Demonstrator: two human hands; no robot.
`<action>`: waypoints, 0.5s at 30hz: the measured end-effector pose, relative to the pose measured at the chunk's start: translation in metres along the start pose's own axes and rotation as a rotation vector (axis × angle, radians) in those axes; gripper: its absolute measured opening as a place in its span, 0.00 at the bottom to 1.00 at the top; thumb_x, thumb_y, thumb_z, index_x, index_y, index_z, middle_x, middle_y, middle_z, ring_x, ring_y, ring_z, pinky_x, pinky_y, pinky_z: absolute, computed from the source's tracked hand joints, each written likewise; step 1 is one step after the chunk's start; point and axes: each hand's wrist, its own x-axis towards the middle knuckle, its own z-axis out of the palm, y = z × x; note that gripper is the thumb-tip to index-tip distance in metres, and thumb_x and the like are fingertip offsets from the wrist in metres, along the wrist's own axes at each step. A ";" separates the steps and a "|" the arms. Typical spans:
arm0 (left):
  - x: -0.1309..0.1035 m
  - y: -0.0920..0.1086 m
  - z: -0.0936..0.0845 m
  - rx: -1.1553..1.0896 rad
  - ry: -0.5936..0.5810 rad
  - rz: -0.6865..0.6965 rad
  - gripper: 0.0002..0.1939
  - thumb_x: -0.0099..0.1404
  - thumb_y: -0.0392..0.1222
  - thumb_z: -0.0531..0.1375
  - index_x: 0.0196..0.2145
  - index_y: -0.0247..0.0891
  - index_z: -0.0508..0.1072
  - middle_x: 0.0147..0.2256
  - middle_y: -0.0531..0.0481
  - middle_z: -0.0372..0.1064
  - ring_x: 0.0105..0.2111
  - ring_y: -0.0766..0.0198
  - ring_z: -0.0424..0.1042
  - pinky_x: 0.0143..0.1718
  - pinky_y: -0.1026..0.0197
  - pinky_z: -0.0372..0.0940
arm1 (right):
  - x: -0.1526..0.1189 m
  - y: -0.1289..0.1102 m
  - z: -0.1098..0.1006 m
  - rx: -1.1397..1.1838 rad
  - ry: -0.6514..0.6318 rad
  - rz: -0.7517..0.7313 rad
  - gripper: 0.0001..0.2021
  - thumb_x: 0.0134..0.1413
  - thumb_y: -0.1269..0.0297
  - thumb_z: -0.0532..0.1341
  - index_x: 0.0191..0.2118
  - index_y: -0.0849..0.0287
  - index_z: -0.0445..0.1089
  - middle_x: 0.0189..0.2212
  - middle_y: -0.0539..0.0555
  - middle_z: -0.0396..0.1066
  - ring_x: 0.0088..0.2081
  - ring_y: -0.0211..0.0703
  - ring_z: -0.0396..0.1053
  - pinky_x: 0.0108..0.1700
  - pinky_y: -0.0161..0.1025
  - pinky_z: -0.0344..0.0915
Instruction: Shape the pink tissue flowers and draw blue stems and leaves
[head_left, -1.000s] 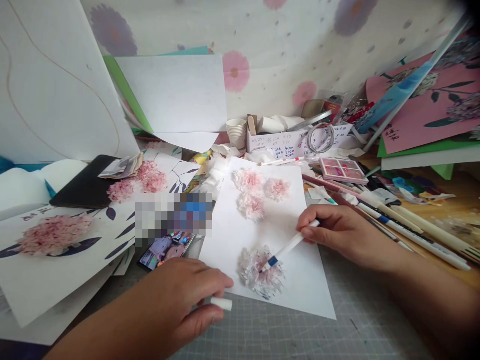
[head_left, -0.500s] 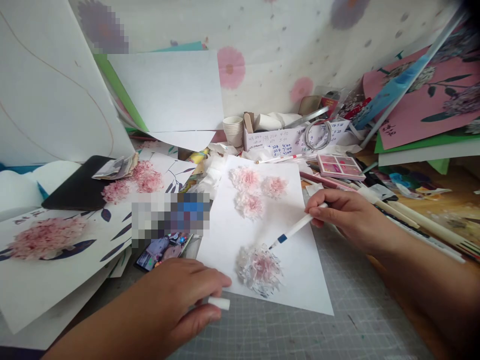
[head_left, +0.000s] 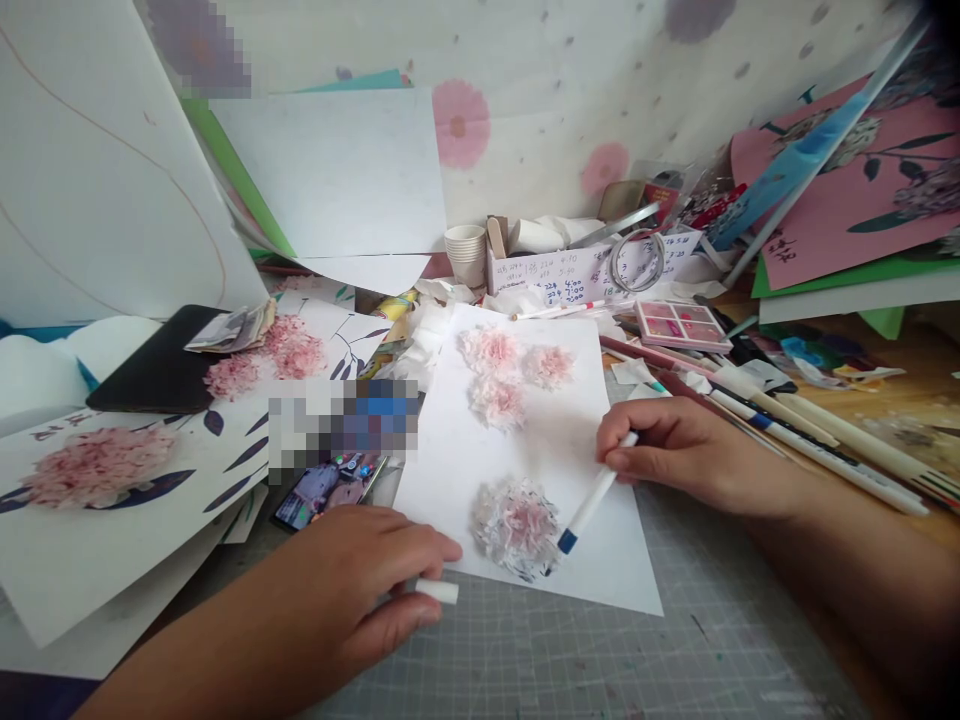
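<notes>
With my right hand (head_left: 675, 450) I pinch a white marker (head_left: 596, 495) between thumb and fingers, its blue-banded end slanting down to the lower right edge of a ruffled grey-and-pink flower (head_left: 516, 525); I cannot tell whether the tip touches. The flower sits near the bottom of a white sheet (head_left: 570, 440), below three pale pink blooms (head_left: 495, 350). My left hand (head_left: 367, 570) is curled, thumb and fingers pinching a white cap (head_left: 437, 591) above the gridded cutting mat (head_left: 675, 660), its forefinger at the sheet's lower left edge, beside a smartphone (head_left: 319, 492).
</notes>
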 end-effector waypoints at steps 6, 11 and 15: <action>0.000 -0.003 0.000 0.002 0.007 0.016 0.13 0.71 0.47 0.55 0.48 0.46 0.76 0.49 0.49 0.80 0.48 0.49 0.78 0.49 0.53 0.64 | 0.001 0.005 -0.007 0.031 0.137 -0.027 0.10 0.54 0.58 0.71 0.27 0.57 0.76 0.20 0.47 0.69 0.25 0.38 0.63 0.30 0.37 0.59; -0.003 -0.006 0.004 0.021 0.065 0.056 0.14 0.72 0.45 0.55 0.51 0.48 0.76 0.49 0.51 0.80 0.47 0.51 0.78 0.48 0.55 0.65 | 0.001 0.000 -0.001 0.029 0.009 0.022 0.09 0.49 0.59 0.73 0.27 0.57 0.75 0.22 0.47 0.69 0.24 0.38 0.63 0.28 0.38 0.58; -0.002 -0.007 0.005 0.023 0.087 0.052 0.13 0.71 0.46 0.56 0.48 0.48 0.78 0.49 0.52 0.81 0.47 0.51 0.78 0.47 0.56 0.65 | 0.002 0.001 -0.004 0.032 0.120 -0.008 0.09 0.50 0.60 0.72 0.25 0.57 0.75 0.20 0.47 0.68 0.24 0.38 0.61 0.29 0.38 0.56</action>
